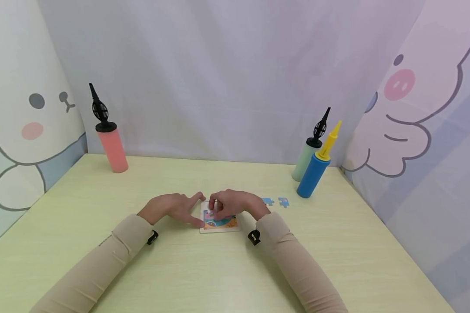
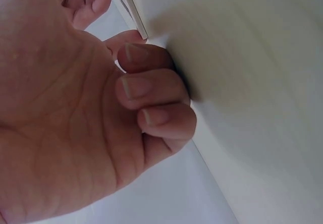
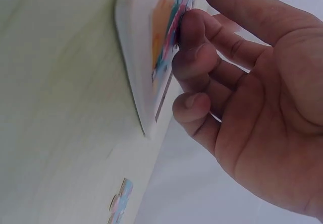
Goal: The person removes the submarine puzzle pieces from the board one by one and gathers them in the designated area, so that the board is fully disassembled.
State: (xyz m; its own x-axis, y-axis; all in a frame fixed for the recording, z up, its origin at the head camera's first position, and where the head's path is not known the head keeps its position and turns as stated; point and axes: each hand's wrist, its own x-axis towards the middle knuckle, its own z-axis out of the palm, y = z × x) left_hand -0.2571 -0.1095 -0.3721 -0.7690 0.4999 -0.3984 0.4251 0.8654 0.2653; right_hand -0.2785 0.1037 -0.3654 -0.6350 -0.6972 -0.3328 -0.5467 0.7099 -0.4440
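A small jigsaw puzzle board (image 1: 220, 230) with a pale border and a colourful picture lies on the table. My left hand (image 1: 177, 208) is at its left side, index finger by the top corner and thumb on the lower left edge. In the left wrist view the other fingers (image 2: 156, 90) are bent beside the table surface. Over the picture, my right hand (image 1: 231, 203) has curled fingers, with thumb and index finger pinching a puzzle piece that they mostly hide. The right wrist view shows its fingertips right at the picture's surface.
Two loose blue puzzle pieces, one partly behind the right wrist and one puzzle piece (image 1: 283, 202) farther right, lie on the table. A pink hand pump (image 1: 113, 150) stands back left. A green pump (image 1: 303, 161) and a blue pump (image 1: 313, 176) stand back right, before the curtain.
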